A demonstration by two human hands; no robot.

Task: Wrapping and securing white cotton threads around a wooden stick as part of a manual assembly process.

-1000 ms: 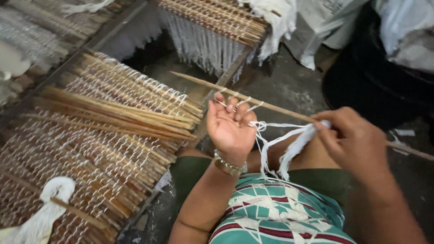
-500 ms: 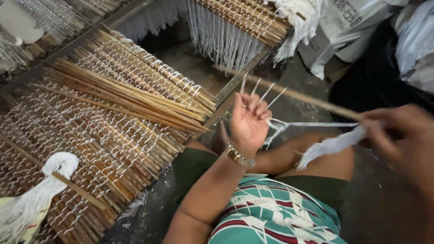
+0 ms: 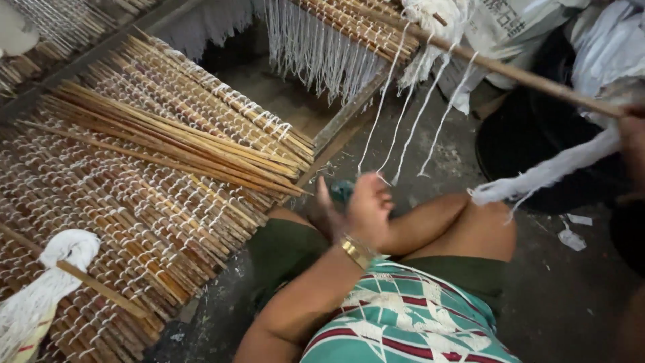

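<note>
1. The left hand (image 3: pixel 366 208) sits low over the person's folded knees, just past the near edge of the woven stick mat (image 3: pixel 134 202); its fingers are curled loosely inward, and several thin white strings (image 3: pixel 403 114) run up from it; whether the fingertips actually pinch those strings cannot be told, as the hand is blurred.

2. A gold bracelet (image 3: pixel 355 250) circles the left wrist, on the side of the hand away from the mat.

3. The right hand (image 3: pixel 631 144) shows only at the frame's edge, well apart from the mat; it is closed around a thick white bundle of cord (image 3: pixel 544 175) that trails back toward the knees and ends in a frayed tip; how tightly the fingers wrap it cannot be seen.

4. A long wooden stick (image 3: pixel 510 72) slants above the strings, running from beyond the far corner of the mat toward the right hand; the strings hang from it.

5. A loose sheaf of thin sticks (image 3: pixel 181 144) lies across the top of the mat, its tips pointing toward the left hand.

6. A hank of white yarn on a rod (image 3: pixel 57 265) rests on the mat's near corner; a second mat with a white fringe (image 3: pixel 322 47) hangs beyond the first.
</note>
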